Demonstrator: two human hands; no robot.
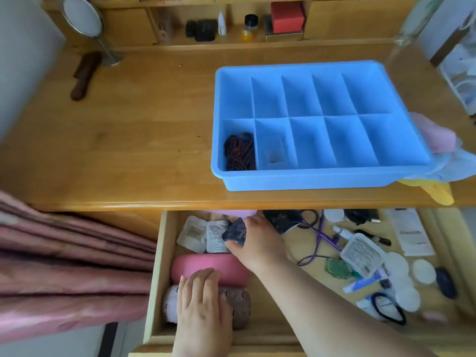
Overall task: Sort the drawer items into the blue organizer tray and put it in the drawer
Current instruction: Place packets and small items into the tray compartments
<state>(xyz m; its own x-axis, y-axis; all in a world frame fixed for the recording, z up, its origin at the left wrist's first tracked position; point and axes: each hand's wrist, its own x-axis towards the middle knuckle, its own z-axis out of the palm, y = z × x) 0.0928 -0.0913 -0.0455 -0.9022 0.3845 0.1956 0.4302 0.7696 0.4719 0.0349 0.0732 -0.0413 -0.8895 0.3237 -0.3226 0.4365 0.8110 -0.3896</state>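
Two white sachets in drawer, right hand pinching dark sachet, left hand flat, fingers straight.

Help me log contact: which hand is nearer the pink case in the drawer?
Left. The left hand rests flat on the pink case's front edge; the right hand is just behind it, pinching a dark sachet.

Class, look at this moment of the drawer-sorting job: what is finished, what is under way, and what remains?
Done: a bead string and a small clear box sit in the blue organizer tray on the desk. Under way: the right hand pinches a dark sachet in the open drawer; the left hand rests on a pink case. Left: sachets, a purple cable, cotton pads, a hair tie; eight compartments empty; tray not yet in drawer.
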